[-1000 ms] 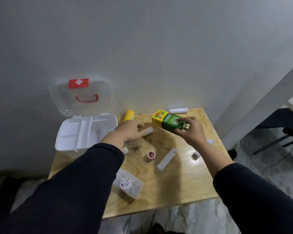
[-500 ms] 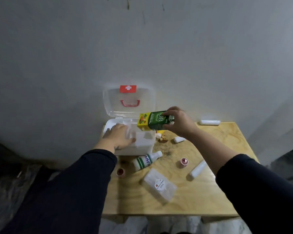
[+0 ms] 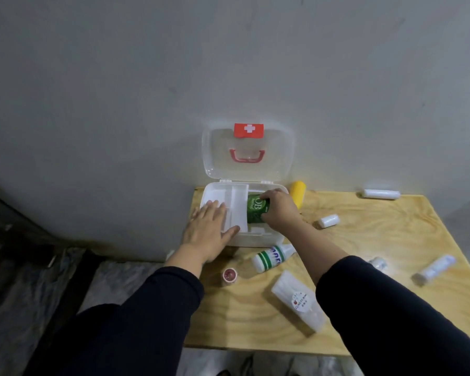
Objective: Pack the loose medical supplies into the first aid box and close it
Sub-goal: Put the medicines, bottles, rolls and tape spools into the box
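I see the first aid box (image 3: 255,238) sitting at the far left edge of the wooden bench (image 3: 364,267), just above the middle of the frame, with its clear lid (image 3: 217,150) swung up against the grey wall. The lid carries a red cross label and a red handle. My right hand (image 3: 278,210) reaches into the right compartment of the box, its fingers (image 3: 267,195) clamped on a green carton (image 3: 255,211) that lies inside that compartment. My left hand (image 3: 208,230) lies flat over the left side of the box, fingers apart and spread, gripping nothing (thumb along the front rim).

Loose supplies lie around the bench. A yellow roll (image 3: 297,194) lies just beside the right wall of the box. A white bottle with green stripes (image 3: 272,257) lies on its side just in front of the box, under my right forearm. A small red-topped pot (image 3: 229,275) stands lower left of it, near the bench edge. A clear packet with a round sticker (image 3: 297,299) lies toward the lower middle. 1 long white roll (image 3: 381,194) lies at the far edge, upper right, and a short white roll (image 3: 329,221) lies between it and my right arm. 1 white tube (image 3: 434,268) lies at the right, blurred.
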A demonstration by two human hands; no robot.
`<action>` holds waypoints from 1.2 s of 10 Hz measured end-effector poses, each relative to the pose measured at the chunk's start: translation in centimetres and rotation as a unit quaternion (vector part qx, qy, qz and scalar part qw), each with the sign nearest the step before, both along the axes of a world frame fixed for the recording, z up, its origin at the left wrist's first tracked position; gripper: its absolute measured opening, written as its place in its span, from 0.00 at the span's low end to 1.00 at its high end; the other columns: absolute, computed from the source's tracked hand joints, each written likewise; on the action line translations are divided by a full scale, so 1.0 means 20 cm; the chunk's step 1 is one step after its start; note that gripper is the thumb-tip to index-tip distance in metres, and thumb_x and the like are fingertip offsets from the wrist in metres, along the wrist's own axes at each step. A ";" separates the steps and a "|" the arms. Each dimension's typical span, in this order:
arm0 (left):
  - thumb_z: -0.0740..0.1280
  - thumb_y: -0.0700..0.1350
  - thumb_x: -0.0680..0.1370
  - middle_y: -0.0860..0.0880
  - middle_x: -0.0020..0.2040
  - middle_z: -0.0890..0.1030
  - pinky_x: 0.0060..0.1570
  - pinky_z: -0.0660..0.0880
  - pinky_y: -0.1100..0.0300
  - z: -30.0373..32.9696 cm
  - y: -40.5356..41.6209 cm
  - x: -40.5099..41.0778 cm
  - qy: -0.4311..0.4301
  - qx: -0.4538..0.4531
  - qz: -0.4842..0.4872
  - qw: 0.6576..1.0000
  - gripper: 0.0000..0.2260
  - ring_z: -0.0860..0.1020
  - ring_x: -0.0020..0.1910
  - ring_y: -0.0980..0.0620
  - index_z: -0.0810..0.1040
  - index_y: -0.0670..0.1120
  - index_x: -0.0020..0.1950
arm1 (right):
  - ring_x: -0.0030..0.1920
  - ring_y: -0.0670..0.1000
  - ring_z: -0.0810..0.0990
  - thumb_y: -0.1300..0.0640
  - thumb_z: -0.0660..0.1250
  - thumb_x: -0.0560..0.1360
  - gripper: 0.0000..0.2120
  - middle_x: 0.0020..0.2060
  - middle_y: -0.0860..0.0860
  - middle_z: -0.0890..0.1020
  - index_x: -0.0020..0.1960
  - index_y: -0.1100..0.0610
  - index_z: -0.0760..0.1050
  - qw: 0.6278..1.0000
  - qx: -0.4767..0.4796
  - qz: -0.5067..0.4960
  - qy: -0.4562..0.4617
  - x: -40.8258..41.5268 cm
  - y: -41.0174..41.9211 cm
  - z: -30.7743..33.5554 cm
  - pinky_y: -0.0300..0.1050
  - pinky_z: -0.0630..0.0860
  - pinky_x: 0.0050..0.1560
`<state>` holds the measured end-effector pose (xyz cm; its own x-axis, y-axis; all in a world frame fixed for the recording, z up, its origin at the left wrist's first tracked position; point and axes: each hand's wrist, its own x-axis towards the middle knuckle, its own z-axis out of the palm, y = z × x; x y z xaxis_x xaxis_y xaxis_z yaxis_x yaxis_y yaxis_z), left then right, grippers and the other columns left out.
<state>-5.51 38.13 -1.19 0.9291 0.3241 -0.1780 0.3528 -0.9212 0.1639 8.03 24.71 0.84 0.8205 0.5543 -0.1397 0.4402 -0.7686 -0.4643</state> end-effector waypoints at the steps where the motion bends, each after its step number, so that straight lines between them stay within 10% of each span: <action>1: 0.47 0.63 0.80 0.46 0.81 0.49 0.78 0.45 0.50 -0.01 0.00 0.00 -0.009 0.008 -0.001 1.000 0.33 0.47 0.80 0.48 0.48 0.46 0.80 | 0.64 0.55 0.73 0.69 0.68 0.69 0.24 0.63 0.57 0.77 0.64 0.59 0.73 1.000 0.005 -0.026 0.008 -0.02 0.07 -0.09 0.42 0.71 0.62; 6: 0.45 0.64 0.80 0.44 0.80 0.50 0.78 0.44 0.52 -0.05 0.02 0.00 -0.005 0.041 -0.018 0.999 0.34 0.48 0.79 0.47 0.49 0.43 0.79 | 0.42 0.47 0.76 0.64 0.68 0.73 0.09 0.48 0.52 0.82 0.52 0.57 0.82 0.981 0.166 -0.047 -0.091 -0.26 -0.33 0.02 0.37 0.72 0.45; 12: 0.46 0.63 0.80 0.42 0.80 0.53 0.78 0.46 0.50 -0.06 0.01 0.00 -0.021 0.056 -0.021 0.998 0.34 0.51 0.79 0.45 0.52 0.41 0.79 | 0.61 0.53 0.76 0.55 0.75 0.67 0.23 0.60 0.51 0.79 0.61 0.52 0.76 0.993 0.067 -0.096 0.004 -0.68 -0.87 -0.32 0.44 0.70 0.61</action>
<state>-5.54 38.41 -2.31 0.9482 0.3001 -0.1040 0.3082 -0.9485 0.0730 -5.55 7.29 -5.49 0.9124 0.4009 -0.0823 0.2865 -0.7692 -0.5712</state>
